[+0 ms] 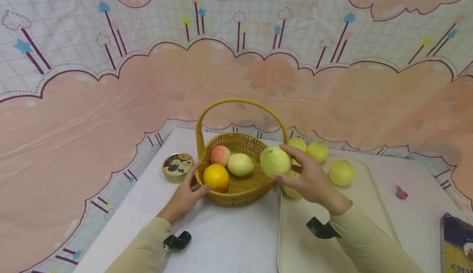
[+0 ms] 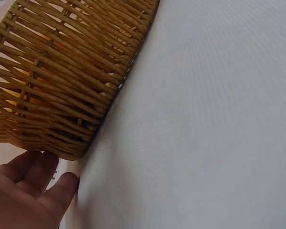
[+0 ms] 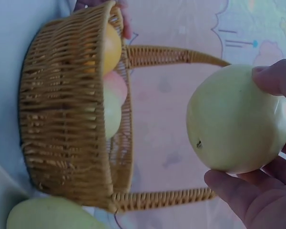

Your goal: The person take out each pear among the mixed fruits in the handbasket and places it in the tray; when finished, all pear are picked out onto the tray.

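Note:
My right hand point(image 1: 310, 177) holds a pale green round fruit point(image 1: 275, 161) with a small stem stub, thumb and fingers spread around it. The fruit is up over the right rim of a wicker basket point(image 1: 236, 200) with a tall arched handle. In the right wrist view the held fruit point(image 3: 238, 119) is apart from the basket wall point(image 3: 66, 109). My left hand point(image 1: 187, 197) grips the basket's left side, its fingers point(image 2: 45, 171) against the outer weave. Inside the basket lie an orange point(image 1: 216, 177), a pinkish-red peach point(image 1: 220, 156) and a pale yellow-green oval fruit point(image 1: 240, 165).
Several more pale green fruits, including one at the right point(image 1: 341, 172), sit on a beige tray point(image 1: 325, 240). Left of the basket stands a round tin point(image 1: 178, 167). A pink wrapped lollipop point(image 1: 400, 191) and a dark blue and yellow package point(image 1: 457, 244) lie to the right.

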`<state>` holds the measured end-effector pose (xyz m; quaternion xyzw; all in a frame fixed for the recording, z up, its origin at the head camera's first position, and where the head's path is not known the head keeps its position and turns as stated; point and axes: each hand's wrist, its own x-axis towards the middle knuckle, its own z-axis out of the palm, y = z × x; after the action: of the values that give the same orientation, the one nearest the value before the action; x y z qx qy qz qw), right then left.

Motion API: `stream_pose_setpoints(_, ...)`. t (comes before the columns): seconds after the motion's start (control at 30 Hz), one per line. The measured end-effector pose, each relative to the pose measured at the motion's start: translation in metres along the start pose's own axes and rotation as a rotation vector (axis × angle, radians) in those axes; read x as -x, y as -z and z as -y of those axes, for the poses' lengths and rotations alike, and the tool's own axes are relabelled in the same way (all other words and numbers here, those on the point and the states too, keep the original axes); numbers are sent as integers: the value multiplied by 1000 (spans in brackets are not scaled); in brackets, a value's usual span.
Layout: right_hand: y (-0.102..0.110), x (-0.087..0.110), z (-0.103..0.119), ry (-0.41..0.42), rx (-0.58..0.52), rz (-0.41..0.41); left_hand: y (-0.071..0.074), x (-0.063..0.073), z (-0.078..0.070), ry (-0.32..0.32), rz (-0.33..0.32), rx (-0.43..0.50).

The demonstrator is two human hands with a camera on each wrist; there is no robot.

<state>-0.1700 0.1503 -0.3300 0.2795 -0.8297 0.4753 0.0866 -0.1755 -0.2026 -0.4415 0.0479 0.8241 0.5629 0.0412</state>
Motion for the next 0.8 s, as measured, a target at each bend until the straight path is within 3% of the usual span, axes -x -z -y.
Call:
stream_pose_setpoints(0.37,23,38,-16,-71,103,-110,0,-1,4,12,-3,2)
stream_pose_setpoints(0.8,48,69,-43,-178,154,-194,-2,-3,3,18,4,17)
